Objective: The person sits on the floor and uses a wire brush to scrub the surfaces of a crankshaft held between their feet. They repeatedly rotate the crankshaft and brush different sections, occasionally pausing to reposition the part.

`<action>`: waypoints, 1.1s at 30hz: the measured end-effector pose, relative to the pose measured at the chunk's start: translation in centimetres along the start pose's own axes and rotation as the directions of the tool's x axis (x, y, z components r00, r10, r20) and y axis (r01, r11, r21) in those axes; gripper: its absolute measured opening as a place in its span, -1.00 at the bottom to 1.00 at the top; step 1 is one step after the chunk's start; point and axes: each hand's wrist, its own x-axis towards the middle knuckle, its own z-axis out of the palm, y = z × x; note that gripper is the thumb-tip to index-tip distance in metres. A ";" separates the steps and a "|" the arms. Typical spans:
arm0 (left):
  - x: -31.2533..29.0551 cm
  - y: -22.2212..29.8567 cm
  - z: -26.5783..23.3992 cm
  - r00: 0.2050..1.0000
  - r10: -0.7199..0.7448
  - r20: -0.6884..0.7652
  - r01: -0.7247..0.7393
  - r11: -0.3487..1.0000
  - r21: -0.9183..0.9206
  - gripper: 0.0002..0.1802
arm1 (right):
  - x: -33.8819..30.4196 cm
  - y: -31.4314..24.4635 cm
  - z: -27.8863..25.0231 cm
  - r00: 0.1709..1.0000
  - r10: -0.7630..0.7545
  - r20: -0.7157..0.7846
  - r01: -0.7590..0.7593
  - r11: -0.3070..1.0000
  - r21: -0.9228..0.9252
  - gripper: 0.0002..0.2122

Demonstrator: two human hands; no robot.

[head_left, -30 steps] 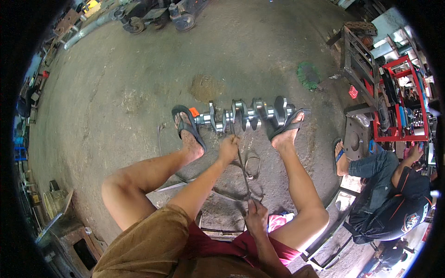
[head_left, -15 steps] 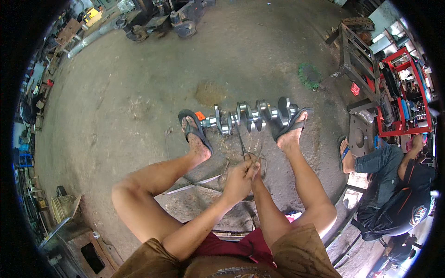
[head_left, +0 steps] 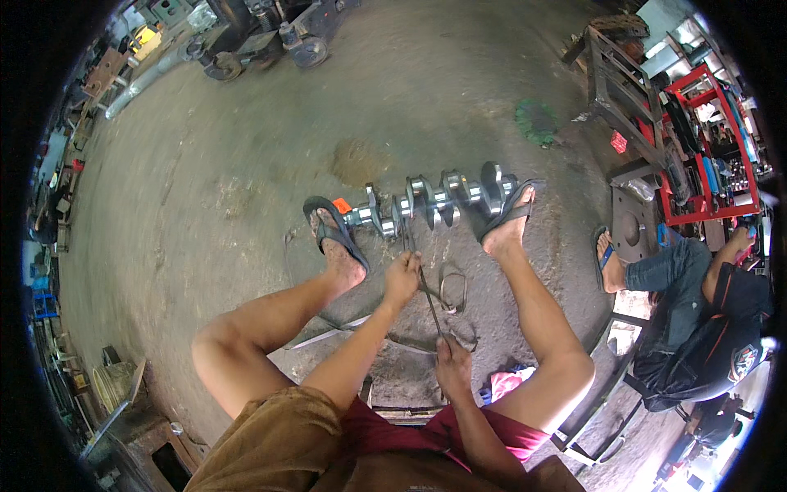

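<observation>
A shiny steel crankshaft (head_left: 440, 198) lies across the floor between my sandalled feet. From one of its journals, left of the middle, a narrow dark strip (head_left: 431, 305) runs back toward me and seems looped round it. My left hand (head_left: 401, 280), near the crankshaft, is closed on one length of the strip. Closer to my body, my right hand (head_left: 453, 364) is closed on the other length, which is stretched straight. An orange piece (head_left: 341, 205) sits at the crankshaft's left end, beside my left sandal (head_left: 338, 238).
Loose flat strips (head_left: 334, 330) lie on the floor under my left arm. A pink cloth (head_left: 510, 381) rests by my right thigh. To the right sits another person (head_left: 697, 320), near a red tool rack (head_left: 697, 218) and a metal frame (head_left: 623, 102). Wheeled equipment (head_left: 305, 51) stands at the far left.
My hands were together in front of the crankshaft and are now apart. The left has moved forward toward the crankshaft; the right has drawn back toward my body, pulling its strip length.
</observation>
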 end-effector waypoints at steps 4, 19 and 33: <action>7.0 3.2 -3.6 0.989 -0.009 0.147 0.040 0.978 -0.205 -0.57 | -4.3 2.9 -1.9 0.970 0.184 0.157 -0.205 0.970 0.131 -0.74; -11.1 9.8 -4.5 0.997 0.025 0.071 -0.018 0.995 -0.102 -0.56 | 12.8 1.8 7.9 0.972 0.028 0.232 -0.208 0.555 0.805 -0.75; 2.5 4.0 -1.1 0.952 0.303 0.044 -0.306 0.935 0.177 -0.52 | -2.0 -0.9 0.9 0.986 0.154 0.058 -0.162 0.973 0.162 -0.68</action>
